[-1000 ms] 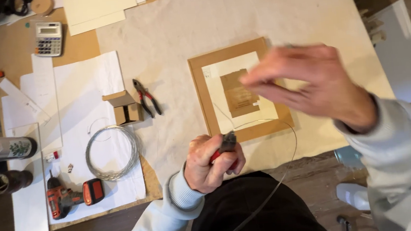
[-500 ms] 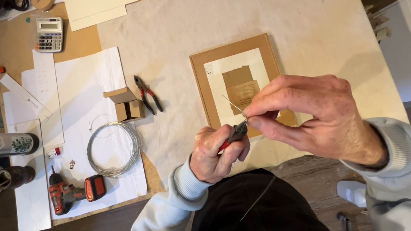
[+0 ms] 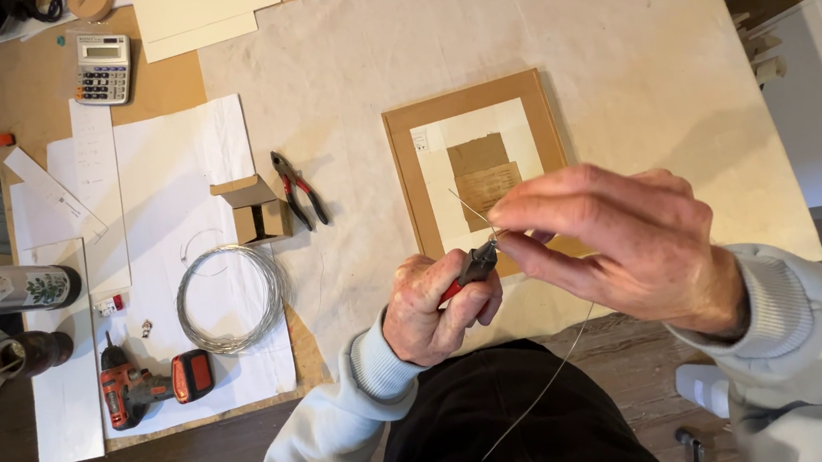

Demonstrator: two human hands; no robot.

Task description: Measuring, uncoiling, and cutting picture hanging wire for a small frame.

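My left hand [image 3: 435, 304] grips red-handled pliers [image 3: 475, 266] just above the table's near edge. The plier jaws pinch a thin wire [image 3: 546, 384]. My right hand [image 3: 618, 241] holds that same wire between thumb and fingers right at the jaws. One short wire end sticks up over the frame; the long end trails down past my lap. Behind both hands lies a wooden picture frame [image 3: 405, 166] face down on the cloth, a brown patch in its middle.
A wire coil [image 3: 230, 299], a small cardboard box [image 3: 254, 208] and second pliers [image 3: 297, 188] lie left of the frame. A red cordless drill [image 3: 149, 382], a calculator [image 3: 103, 68], white paper sheets and a printed tube [image 3: 5, 289] sit further left.
My right hand came down from above the frame and closed on the wire at the plier jaws. My left hand with the pliers stayed nearly in place.
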